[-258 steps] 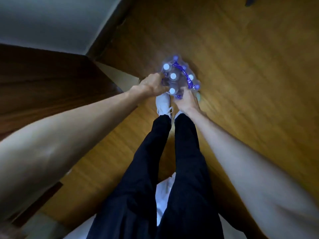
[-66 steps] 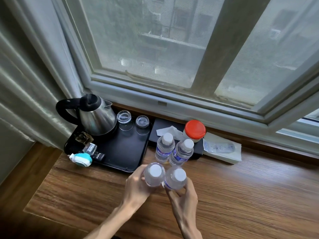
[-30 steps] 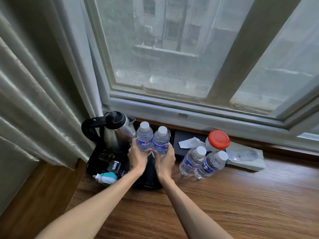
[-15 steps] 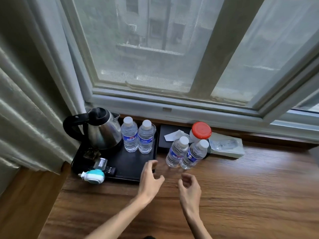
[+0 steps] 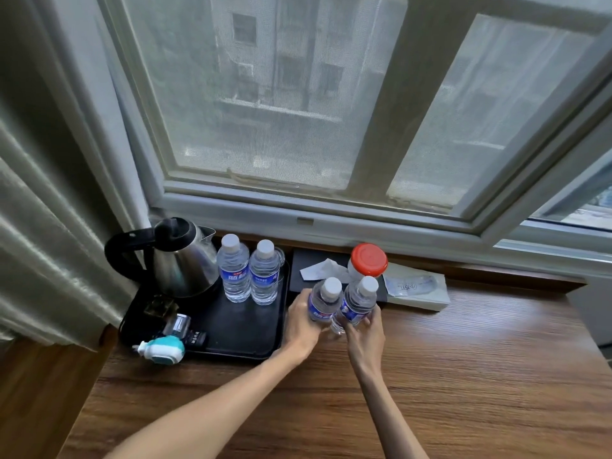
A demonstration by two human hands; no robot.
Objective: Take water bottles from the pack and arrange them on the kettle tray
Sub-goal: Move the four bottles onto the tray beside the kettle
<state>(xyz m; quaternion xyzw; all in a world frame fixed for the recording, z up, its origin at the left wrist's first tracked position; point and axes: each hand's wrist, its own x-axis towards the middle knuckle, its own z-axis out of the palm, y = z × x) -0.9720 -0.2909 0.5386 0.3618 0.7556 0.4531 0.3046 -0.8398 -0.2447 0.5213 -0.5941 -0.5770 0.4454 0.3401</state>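
Observation:
A black kettle tray [image 5: 238, 332] lies on the wooden desk by the window, with a steel kettle [image 5: 180, 256] at its back left. Two clear water bottles with white caps and blue labels stand upright on the tray beside the kettle: one [image 5: 234, 273] and another [image 5: 264, 276]. Two more such bottles stand on the desk just right of the tray. My left hand [image 5: 299, 321] wraps around the left one [image 5: 323, 301]. My right hand [image 5: 366, 332] wraps around the right one [image 5: 357, 303].
A teal plug-in device [image 5: 162, 350] and small packets sit at the tray's front left. Behind the held bottles are a black box with a tissue [image 5: 323, 270], a red-lidded jar [image 5: 368, 260] and a flat wrapped pack [image 5: 415, 289]. A curtain [image 5: 49, 210] hangs left.
Both hands were open over the desk half a second ago; they have reached forward and closed around the two bottles standing right of the tray. The two bottles on the tray have stayed put.

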